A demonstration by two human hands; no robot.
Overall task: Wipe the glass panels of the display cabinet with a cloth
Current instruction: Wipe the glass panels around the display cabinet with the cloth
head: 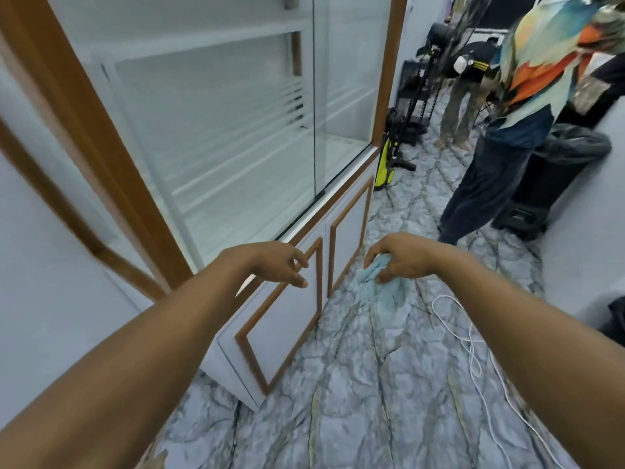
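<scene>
pale blue cloth bunched in right hand

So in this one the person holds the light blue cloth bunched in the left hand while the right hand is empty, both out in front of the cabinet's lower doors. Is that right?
Not quite: the hands are swapped. The head view shows the light blue cloth bunched in the right hand, while the left hand is empty, fingers loosely curled. Both are out in front of the cabinet's lower doors, as you said.
</scene>
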